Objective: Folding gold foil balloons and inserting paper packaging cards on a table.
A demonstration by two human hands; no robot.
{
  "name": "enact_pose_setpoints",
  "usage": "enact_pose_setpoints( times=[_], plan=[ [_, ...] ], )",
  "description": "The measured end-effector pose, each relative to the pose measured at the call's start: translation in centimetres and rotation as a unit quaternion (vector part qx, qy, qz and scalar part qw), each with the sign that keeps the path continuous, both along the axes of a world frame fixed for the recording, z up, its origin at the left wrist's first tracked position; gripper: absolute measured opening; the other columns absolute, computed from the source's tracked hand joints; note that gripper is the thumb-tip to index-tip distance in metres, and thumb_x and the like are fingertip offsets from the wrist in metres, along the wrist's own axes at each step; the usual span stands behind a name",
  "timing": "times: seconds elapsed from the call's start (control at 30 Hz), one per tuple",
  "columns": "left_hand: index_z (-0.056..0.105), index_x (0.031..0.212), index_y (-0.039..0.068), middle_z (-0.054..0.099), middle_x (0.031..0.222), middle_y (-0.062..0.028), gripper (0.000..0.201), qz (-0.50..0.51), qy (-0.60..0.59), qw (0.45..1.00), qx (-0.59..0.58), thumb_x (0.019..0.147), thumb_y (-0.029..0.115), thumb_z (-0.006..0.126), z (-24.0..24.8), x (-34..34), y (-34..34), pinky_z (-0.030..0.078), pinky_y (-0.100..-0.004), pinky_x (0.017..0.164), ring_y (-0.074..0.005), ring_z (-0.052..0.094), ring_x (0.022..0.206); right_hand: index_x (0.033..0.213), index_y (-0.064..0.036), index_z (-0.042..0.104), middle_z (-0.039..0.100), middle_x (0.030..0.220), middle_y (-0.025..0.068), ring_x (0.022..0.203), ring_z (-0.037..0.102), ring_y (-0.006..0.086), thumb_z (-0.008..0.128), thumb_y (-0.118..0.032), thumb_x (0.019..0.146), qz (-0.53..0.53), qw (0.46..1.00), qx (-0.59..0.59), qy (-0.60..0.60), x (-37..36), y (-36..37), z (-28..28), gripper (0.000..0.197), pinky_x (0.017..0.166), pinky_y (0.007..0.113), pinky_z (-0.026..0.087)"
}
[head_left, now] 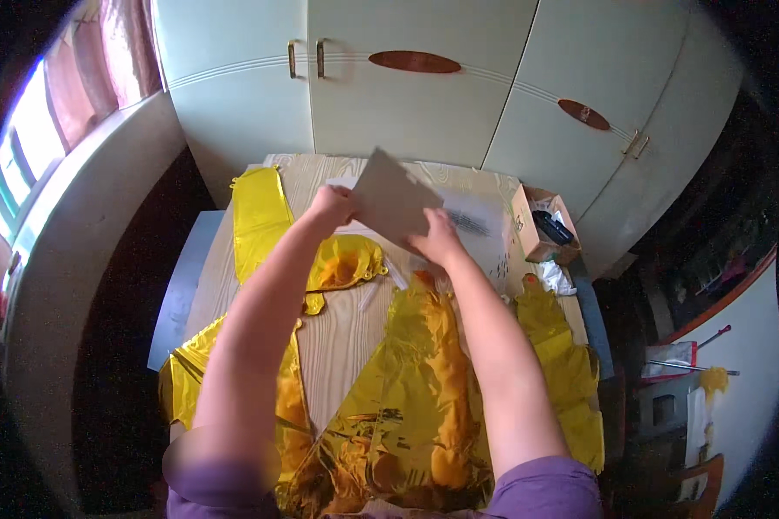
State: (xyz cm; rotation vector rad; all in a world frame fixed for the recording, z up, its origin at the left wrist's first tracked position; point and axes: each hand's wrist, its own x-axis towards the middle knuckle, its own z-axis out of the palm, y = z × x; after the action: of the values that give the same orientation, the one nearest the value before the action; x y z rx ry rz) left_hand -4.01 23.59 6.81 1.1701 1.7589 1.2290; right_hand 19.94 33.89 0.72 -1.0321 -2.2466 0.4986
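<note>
As crinkled gold foil gleams below, the left hand and right hand pinch a flat grey card.

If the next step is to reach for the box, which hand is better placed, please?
Probably the right hand: it is clearly nearer to the box. The left hand is farther, on the other side of the card. Both hands hold the card, so the right would need to let go.

The card was plain grey and the foils glossy yellow-gold. Pale wood grain patterned the worktop. The cupboards were greenish-white with reddish-brown ovals, the sleeves purple.
</note>
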Motion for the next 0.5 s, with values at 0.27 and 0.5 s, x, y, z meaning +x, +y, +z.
enact_pose_setpoints(
  times=[0.27,0.5],
  plan=[
    [0.068,0.083,0.001,0.062,0.068,-0.0018,0.031,0.017,0.010,0.991,0.129,0.090,0.031,0.074,6.4,5.6,-7.0,0.040,-0.0249,0.053,-0.0082,0.050,0.057,0.133,-0.0032,0.052,0.067,0.111,0.0092,0.094,0.066,0.0177,0.074,-0.028,0.088,0.152,0.781,-0.475,0.376,6.7,-4.5,7.1,0.056,0.079,0.035,0.053],
    [0.067,0.088,0.001,0.065,0.072,-0.0018,0.025,-0.006,-0.168,0.959,0.227,0.097,0.025,0.067,5.5,13.2,-11.2,0.040,-0.0228,0.055,-0.0079,0.052,0.058,0.121,-0.0013,0.059,0.068,0.107,0.0116,0.082,0.069,0.0194,0.071,-0.025,0.092,0.017,0.765,-0.525,0.373,13.8,-10.2,7.5,0.039,0.065,0.032,0.056]
  ],
)
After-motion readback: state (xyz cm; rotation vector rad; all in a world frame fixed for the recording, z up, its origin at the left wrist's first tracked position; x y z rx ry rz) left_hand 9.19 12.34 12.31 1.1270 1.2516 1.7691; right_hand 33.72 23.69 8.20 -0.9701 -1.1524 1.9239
